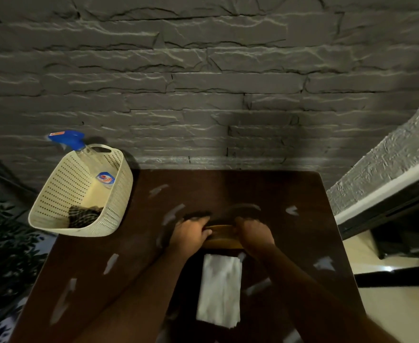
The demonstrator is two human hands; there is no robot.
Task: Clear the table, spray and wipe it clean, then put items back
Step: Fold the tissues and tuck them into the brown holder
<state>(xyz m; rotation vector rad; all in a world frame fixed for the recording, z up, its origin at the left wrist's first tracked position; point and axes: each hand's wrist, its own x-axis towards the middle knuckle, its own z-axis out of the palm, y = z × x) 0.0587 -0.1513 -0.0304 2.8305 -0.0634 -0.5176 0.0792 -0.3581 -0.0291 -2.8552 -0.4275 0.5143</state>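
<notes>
A wall of dark grey, rough-faced stone cladding [203, 78] fills the upper part of the view, its long uneven courses picked out by light that rakes across the ridges. At the right a paler wall with coarse plaster texture [386, 167] runs off at an angle, edged below by a white band and a black strip. Beneath that lies a glossy cream floor [396, 305] crossed by a dark line. At the lower left stands dark green foliage [3, 246]. The room is dim overall.
</notes>
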